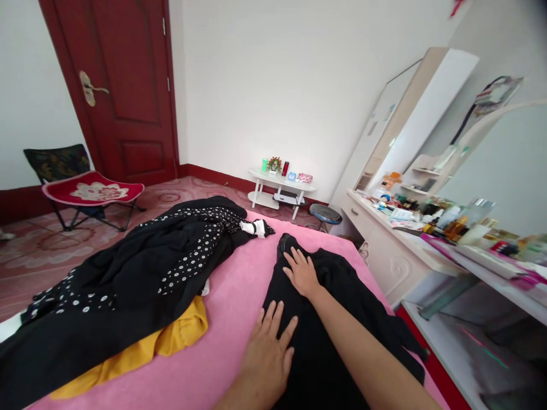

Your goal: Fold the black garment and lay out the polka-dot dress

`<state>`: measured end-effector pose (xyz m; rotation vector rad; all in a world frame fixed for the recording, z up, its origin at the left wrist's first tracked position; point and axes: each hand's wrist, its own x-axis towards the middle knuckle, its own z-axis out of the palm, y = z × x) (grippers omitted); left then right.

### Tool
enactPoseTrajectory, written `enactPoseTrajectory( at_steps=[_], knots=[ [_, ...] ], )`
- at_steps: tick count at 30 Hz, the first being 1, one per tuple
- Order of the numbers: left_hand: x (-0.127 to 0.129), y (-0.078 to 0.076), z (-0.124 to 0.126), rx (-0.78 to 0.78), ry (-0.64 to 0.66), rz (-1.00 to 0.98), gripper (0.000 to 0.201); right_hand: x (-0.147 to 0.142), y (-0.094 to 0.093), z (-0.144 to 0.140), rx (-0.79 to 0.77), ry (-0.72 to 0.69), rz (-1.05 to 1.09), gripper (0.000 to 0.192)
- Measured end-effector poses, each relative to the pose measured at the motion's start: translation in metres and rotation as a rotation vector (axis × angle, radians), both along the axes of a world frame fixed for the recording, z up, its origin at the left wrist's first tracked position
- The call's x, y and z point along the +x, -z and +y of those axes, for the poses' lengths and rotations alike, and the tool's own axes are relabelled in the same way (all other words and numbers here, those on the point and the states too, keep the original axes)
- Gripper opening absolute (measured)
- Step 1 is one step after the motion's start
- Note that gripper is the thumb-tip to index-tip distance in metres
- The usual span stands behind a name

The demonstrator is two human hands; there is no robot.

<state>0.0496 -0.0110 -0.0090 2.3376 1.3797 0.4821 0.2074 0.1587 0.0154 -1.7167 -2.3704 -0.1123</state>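
Two bare hands are in view, both lying flat on one black garment (325, 319) spread on the right half of a pink bed (233, 302). Left hand (267, 356): palm down at the near left edge of the garment, fingers (273, 322) extended and spread apart, grasping nothing, partly on the black cloth and partly over the pink cover. Right hand (302, 274): palm down farther up the same garment, fingers (294, 259) straight and only slightly parted, pressing the cloth and closed on nothing.

Black garment: one piece, long axis running from the near edge of the bed away toward the far end, narrowing to a rounded tip just beyond the right hand. Its right side spills in loose folds toward the bed's right edge.

One heap of clothes (141, 273) lies on the left half of the bed, well apart from both hands: black cloth, a black piece with white dots, and one yellow piece (179, 336) showing beneath.

Elsewhere: one folding chair (85, 188) with a red seat by a dark red door (123, 85); one low white side table (280, 191) against the far wall; one white worktop (410, 242) at the right, crowded with bottles and small items too many and too blurred to count.
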Motion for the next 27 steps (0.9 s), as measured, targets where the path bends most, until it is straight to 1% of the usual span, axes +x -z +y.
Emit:
enactPoseTrajectory(
  at_steps=[3, 5, 7, 10, 12, 14, 15, 17, 19, 21, 23, 25, 27],
  knots=[
    [0.0, 0.005, 0.005, -0.062, 0.019, -0.024, 0.058, 0.005, 0.016, 0.034, -0.165, 0.133, 0.013, 0.053],
    [-0.001, 0.007, 0.009, -0.093, 0.031, -0.033, 0.059, 0.008, 0.021, 0.054, -0.209, 0.202, 0.037, 0.054],
    [-0.001, 0.008, 0.013, -0.116, 0.041, -0.034, 0.06, 0.009, 0.023, 0.068, -0.222, 0.245, 0.053, 0.054],
    [-0.003, 0.006, 0.014, -0.114, 0.055, -0.024, 0.06, 0.012, 0.016, 0.078, -0.247, 0.26, 0.079, 0.053],
    [-0.003, 0.005, 0.012, -0.073, 0.045, -0.017, 0.06, 0.022, 0.004, 0.077, -0.245, 0.218, 0.098, 0.049],
    [-0.003, 0.004, 0.008, -0.012, 0.017, -0.014, 0.058, 0.042, -0.012, 0.067, -0.193, 0.199, 0.124, 0.043],
    [-0.002, 0.004, 0.006, 0.016, 0.007, -0.013, 0.058, 0.056, -0.02, 0.059, -0.154, 0.219, 0.138, 0.041],
    [-0.002, 0.003, 0.002, 0.065, -0.005, -0.013, 0.056, 0.091, -0.033, 0.037, -0.084, 0.317, 0.158, 0.042],
    [-0.001, 0.003, 0.0, 0.096, -0.008, -0.011, 0.054, 0.126, -0.039, 0.009, -0.08, 0.423, 0.162, 0.045],
    [-0.001, 0.004, -0.001, 0.113, -0.012, -0.006, 0.053, 0.154, -0.038, -0.023, -0.147, 0.47, 0.157, 0.044],
    [0.0, 0.004, -0.002, 0.127, -0.016, 0.004, 0.053, 0.17, -0.031, -0.052, -0.224, 0.467, 0.148, 0.035],
    [0.001, 0.004, -0.002, 0.143, -0.015, 0.016, 0.053, 0.176, -0.024, -0.074, -0.25, 0.46, 0.139, 0.025],
    [0.002, 0.004, -0.003, 0.154, -0.011, 0.034, 0.053, 0.175, -0.024, -0.088, -0.224, 0.486, 0.135, 0.017]
  ],
)
